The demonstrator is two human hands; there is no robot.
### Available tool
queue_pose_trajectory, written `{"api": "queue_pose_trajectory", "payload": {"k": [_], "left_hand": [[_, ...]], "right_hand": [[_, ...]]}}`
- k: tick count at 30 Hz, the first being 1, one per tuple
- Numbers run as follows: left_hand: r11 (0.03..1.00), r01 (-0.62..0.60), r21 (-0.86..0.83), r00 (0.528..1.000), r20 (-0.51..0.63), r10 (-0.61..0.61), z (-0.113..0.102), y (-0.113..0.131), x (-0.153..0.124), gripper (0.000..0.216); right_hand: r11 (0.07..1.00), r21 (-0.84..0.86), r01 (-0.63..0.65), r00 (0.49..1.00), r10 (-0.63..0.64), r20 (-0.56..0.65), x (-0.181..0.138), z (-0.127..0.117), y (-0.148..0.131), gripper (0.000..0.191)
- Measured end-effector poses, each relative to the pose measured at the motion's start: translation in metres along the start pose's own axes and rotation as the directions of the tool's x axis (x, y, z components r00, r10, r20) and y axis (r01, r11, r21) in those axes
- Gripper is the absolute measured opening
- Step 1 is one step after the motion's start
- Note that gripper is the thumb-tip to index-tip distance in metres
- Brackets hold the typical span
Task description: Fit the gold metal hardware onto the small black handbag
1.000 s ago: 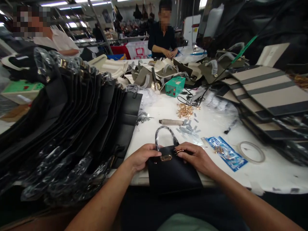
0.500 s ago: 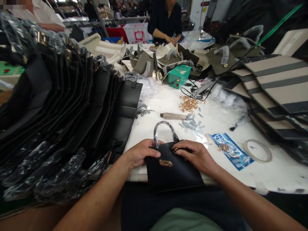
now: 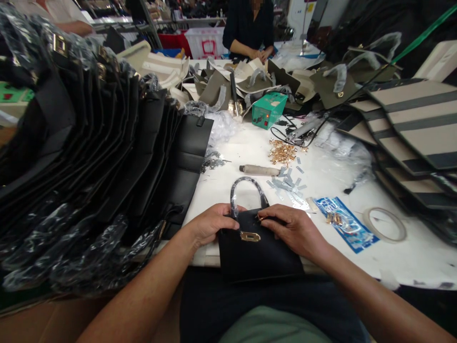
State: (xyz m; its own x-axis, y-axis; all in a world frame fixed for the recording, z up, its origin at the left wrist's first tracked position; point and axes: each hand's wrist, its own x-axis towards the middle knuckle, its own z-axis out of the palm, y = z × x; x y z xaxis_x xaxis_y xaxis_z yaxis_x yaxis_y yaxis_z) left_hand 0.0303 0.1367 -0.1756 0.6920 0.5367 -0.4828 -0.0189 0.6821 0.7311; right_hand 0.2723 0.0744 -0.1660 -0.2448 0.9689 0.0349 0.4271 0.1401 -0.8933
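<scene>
I've got the small black handbag (image 3: 257, 250) hanging over the counter's (image 3: 250, 152) near edge. My left hand (image 3: 210, 224) grips its top left corner, fingers curled shut on it. My right hand (image 3: 294, 231) pinches a little gold fitting (image 3: 260, 218) at the bag's top, just above the gold clasp (image 3: 250, 236).

A green box (image 3: 268, 110) sits behind gold fittings (image 3: 282, 152).

Left hand (image 3: 209, 225) and right hand (image 3: 291, 229) grip a black handbag (image 3: 257, 252) at the table (image 3: 321, 181) edge.

Black handbag (image 3: 257, 255), gold clasp (image 3: 250, 236), green box (image 3: 268, 110)
</scene>
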Motion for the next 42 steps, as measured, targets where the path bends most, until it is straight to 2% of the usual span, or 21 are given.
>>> {"api": "queue_pose_trajectory", "payload": {"k": [4, 8, 14, 17, 21, 24, 30, 42], "left_hand": [[1.0, -0.018, 0.006, 1.0, 0.02, 0.017, -0.001, 0.0, 0.0, 0.05], [1.0, -0.024, -0.014, 0.998, 0.052, 0.024, -0.001, 0.001, 0.0, 0.053], [1.0, -0.005, -0.02, 0.999, 0.053, 0.006, 0.001, 0.003, 0.0, 0.053], [1.0, -0.005, -0.017, 0.998, 0.059, 0.006, 0.0, 0.001, 0.001, 0.051], [1.0, -0.011, -0.008, 0.999, 0.043, 0.012, -0.002, -0.001, 0.002, 0.052], [1.0, -0.018, -0.002, 0.999, 0.05, 0.018, -0.002, -0.002, 0.003, 0.048], [1.0, -0.017, -0.008, 0.999, 0.051, 0.017, -0.002, -0.001, 0.002, 0.051], [1.0, 0.02, 0.015, 0.997, 0.072, -0.021, -0.002, -0.001, 0.002, 0.058]], "right_hand": [[0.994, 0.093, -0.06, 0.997, 0.056, 0.05, 0.002, 0.0, -0.002, 0.019], [0.992, 0.123, -0.03, 0.996, 0.019, 0.086, 0.004, 0.002, 0.005, 0.021], [0.967, -0.128, 0.222, 0.973, -0.212, 0.087, 0.009, 0.001, 0.01, 0.021], [0.92, -0.211, 0.33, 0.942, -0.304, 0.145, 0.012, -0.003, 0.008, 0.024], [0.86, -0.314, 0.402, 0.905, -0.32, 0.282, 0.014, -0.007, 0.002, 0.029], [0.837, -0.359, 0.414, 0.895, -0.303, 0.326, 0.014, -0.006, -0.001, 0.03], [0.854, -0.29, 0.432, 0.88, -0.328, 0.344, 0.014, -0.01, 0.002, 0.027], [0.822, -0.42, 0.384, 0.911, -0.264, 0.317, 0.013, -0.005, -0.005, 0.024]]}}
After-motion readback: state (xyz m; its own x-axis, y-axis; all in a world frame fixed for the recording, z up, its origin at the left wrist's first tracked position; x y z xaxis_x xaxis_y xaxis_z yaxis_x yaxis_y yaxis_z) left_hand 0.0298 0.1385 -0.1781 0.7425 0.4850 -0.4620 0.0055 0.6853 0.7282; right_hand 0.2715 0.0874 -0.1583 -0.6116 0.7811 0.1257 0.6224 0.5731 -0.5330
